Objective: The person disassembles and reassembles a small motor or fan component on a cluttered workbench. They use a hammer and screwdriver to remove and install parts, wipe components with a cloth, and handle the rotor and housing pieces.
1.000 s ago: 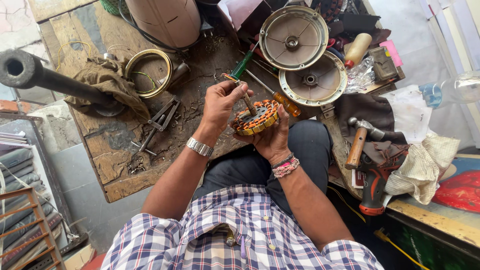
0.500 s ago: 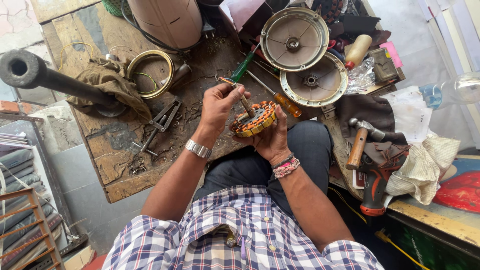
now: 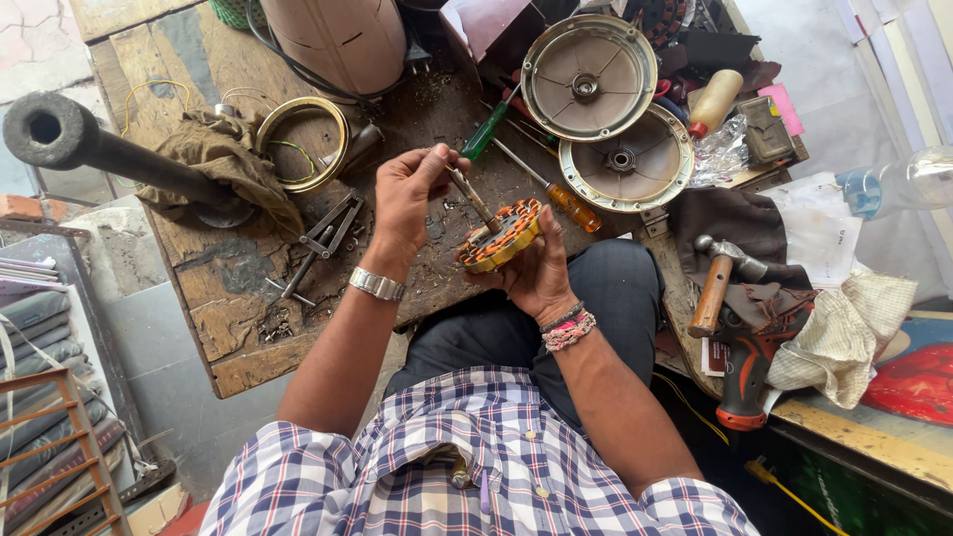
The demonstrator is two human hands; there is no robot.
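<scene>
Bench: worn wood, cluttered; I sit at its edge w/ the work over my lap.
Fan covers: two round metal shells at the far side, one overlapping the other, well apart from my hands.
Hammer: wood handle, lying to my right on dark cloth, near a cordless drill.
Screwdrivers: orange-handled one just beyond the stator, green-handled one beside it.
Stator: round wound core, orange/yellow insulation, held tilted above bench edge. Prob. heavy for its size, stiff steel core; windings look fragile, so hold by the outer rim, not the copper.
Right hand: grip cupped under the stator, fingers round its rim.
Left hand: grip pinched on a thin rod-like tool.
Tool: slim, tip angled down onto the stator top; can't tell what kind.
</scene>
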